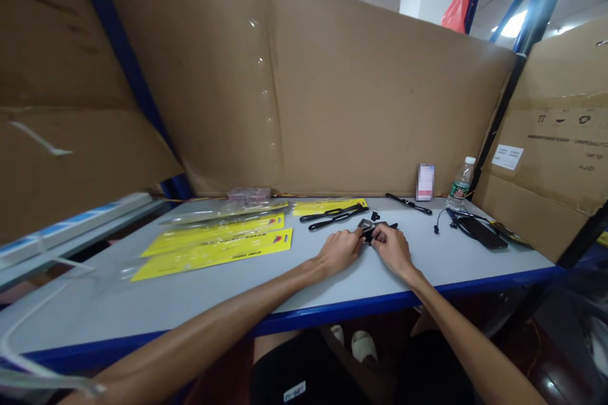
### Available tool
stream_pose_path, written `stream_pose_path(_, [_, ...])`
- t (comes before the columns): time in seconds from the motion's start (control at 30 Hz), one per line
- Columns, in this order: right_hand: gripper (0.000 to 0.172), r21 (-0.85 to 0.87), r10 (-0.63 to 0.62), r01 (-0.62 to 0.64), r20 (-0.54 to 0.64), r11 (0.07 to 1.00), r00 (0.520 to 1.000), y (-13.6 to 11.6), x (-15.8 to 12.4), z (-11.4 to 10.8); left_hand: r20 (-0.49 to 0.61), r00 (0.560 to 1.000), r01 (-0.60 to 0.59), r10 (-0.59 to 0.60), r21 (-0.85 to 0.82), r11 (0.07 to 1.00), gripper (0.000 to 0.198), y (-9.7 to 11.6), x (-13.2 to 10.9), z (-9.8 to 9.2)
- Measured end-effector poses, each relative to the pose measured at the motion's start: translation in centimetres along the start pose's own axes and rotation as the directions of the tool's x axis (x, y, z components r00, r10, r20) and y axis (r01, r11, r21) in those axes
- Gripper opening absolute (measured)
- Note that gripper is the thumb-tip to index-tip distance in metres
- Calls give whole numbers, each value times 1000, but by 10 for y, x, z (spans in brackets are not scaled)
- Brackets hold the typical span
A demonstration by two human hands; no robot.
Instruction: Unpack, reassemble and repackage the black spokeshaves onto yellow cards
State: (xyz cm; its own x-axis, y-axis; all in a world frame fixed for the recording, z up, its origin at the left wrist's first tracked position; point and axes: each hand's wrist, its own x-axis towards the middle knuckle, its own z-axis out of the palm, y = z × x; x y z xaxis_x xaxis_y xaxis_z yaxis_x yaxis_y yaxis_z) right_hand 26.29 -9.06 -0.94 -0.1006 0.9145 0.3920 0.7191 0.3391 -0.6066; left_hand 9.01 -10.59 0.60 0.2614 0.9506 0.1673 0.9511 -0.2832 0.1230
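Observation:
Over the right-centre of the grey tabletop, my left hand (pixel 340 250) and my right hand (pixel 393 249) meet around a small black part (pixel 367 225). Fingers of both hands are closed on it and cover much of it, so its exact kind is unclear. Just behind lie tiny black pieces (pixel 375 215). To the left of these, two long black strap-like pieces with slots (pixel 332 218) rest partly on a yellow card (pixel 308 207). Another slim black piece (pixel 408 203) lies farther back on the right.
Yellow printed cards (pixel 213 255) with clear plastic packaging cover the left side of the table (pixel 323 285). At the right stand a water bottle (pixel 460 185) and an upright phone (pixel 425 182), near a dark phone (pixel 483 232) and earphones (pixel 437 228). Cardboard walls (pixel 380 107) enclose the table.

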Motion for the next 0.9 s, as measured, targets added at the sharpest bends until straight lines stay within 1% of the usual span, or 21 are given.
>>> stream_pose_path(0.03, [21,7,-11,11,-3,1000,1000,0,0,-1,1,1000,0,0,-4,1000,34,0,0,0])
stream_pose_path(0.07, [23,11,-14,14,-13,1000,1000,1,0,-1,1,1000,0,0,-9,1000,34,0,0,0])
stream_pose_path(0.1, [21,12,-7,7,-28,1000,1000,1,1,-2,1,1000,1,-1,-13,1000,35,0,0,-1])
stream_pose_path(0.17, [6,4,18,-18,-49,1000,999,2,1,-2,0,1000,0,0,-23,1000,35,0,1,-1])
stream_pose_path(0.2, [7,-2,27,-27,-50,1000,998,3,1,-2,-1,1000,0,0,-28,1000,35,1,1,0])
stream_pose_path(0.23, [15,-7,30,-30,-44,1000,999,3,2,-2,-3,1000,-1,1,-35,999,35,1,1,0])
stream_pose_path(0.27, [18,-10,27,-27,-33,1000,999,3,2,-2,-6,1000,0,0,-41,999,35,1,2,0])
stream_pose_path(0.3, [17,-11,18,-18,-19,1000,1000,3,3,-2,-8,1000,0,0,-48,999,35,2,2,0])
stream_pose_path(0.37, [6,-3,-10,10,3,1000,1000,3,4,-2,-13,1000,2,-3,-59,998,35,2,2,1])
stream_pose_path(0.4, [8,2,-21,21,6,1000,1000,3,4,-2,-14,1000,4,-5,-65,998,35,2,2,1])
stream_pose_path(0.47, [23,6,-31,31,-6,1000,1000,5,4,-3,-18,1000,6,-7,-74,997,35,2,2,1])
stream_pose_path(0.5, [25,5,-28,28,-17,1000,999,5,4,-3,-20,1000,6,-8,-77,997,35,2,2,1])
stream_pose_path(0.53, [25,1,-23,23,-27,1000,999,6,4,-3,-21,1000,7,-9,-79,997,35,2,2,0])
stream_pose_path(0.6, [18,-7,-24,24,-29,1000,999,5,4,-3,-22,1000,6,-8,-83,997,35,2,1,0])
stream_pose_path(0.67, [12,-13,-57,57,-4,998,998,4,3,-4,-23,1000,3,-5,-86,996,35,2,1,-1])
stream_pose_path(0.7, [12,-16,-81,81,12,997,997,3,3,-4,-23,1000,3,-5,-88,996,35,2,0,-1])
stream_pose_path(0.77, [17,-19,-123,124,29,992,992,1,2,-5,-25,1000,5,-8,-94,996,35,2,0,-1])
stream_pose_path(0.83, [18,-31,-127,128,19,991,992,0,2,-6,-27,1000,10,-13,-101,995,34,3,1,-1])
stream_pose_path(0.9, [14,-50,-107,107,3,993,994,-1,3,-6,-26,1000,12,-15,-109,994,34,3,1,-2])
